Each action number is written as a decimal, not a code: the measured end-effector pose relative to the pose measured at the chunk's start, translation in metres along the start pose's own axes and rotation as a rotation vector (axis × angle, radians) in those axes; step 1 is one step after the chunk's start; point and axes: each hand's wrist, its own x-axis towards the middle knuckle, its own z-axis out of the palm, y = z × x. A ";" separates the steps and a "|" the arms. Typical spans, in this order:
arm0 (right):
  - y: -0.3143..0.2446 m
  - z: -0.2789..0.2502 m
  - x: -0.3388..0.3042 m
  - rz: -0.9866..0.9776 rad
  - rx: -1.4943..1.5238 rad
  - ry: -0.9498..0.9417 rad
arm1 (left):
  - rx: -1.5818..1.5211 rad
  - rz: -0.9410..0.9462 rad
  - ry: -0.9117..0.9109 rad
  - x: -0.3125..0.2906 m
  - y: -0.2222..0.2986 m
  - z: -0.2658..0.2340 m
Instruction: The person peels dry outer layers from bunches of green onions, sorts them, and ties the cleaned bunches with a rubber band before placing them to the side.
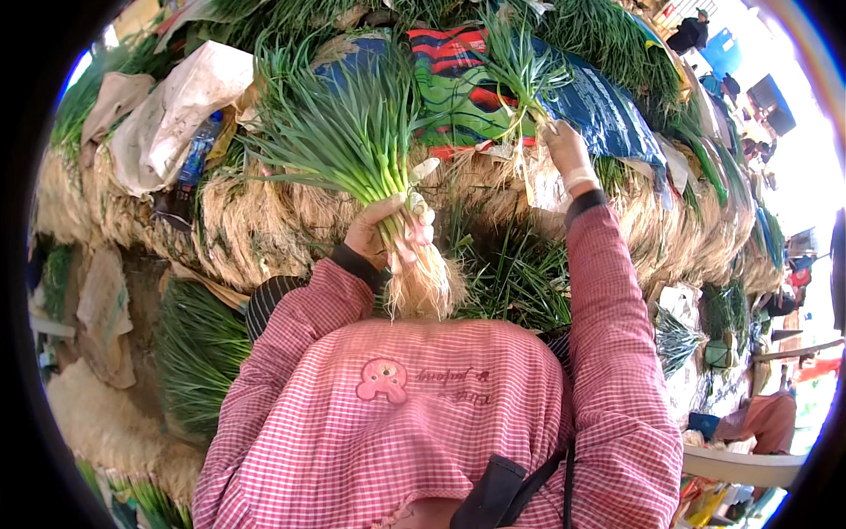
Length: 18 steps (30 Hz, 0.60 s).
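My left hand [374, 231], in front of my chest, is closed around a large bunch of green onions [381, 172]. Its long green leaves fan up and away, and its pale roots [421, 282] hang below the fist. Farther out and to the right, my right hand [567, 154] grips a smaller bunch of green onions [527, 84] near its base, leaves pointing away from me. The two bunches are apart. Beneath the smaller one lies a red, green and black printed sack [458, 88].
A long heap of rooted greens [273, 220] runs across in front of me, partly covered by a white sack [189, 110] and blue plastic sheeting [599, 106]. A bottle [201, 145] rests at left. More greens [520, 278] lie below my hands. Other people [689, 33] are at far right.
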 end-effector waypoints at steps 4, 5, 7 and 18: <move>-0.028 0.009 -0.053 0.152 1.037 0.006 | 0.033 0.121 0.047 0.013 -0.005 0.031; -0.048 0.009 -0.073 0.202 1.351 0.076 | 0.052 0.077 0.069 0.014 -0.005 0.035; -0.088 0.023 -0.110 0.197 1.819 0.003 | 0.076 0.010 0.141 0.017 -0.013 0.020; -0.114 0.010 -0.133 -0.153 0.753 0.003 | 0.256 -0.266 0.156 0.009 -0.014 0.030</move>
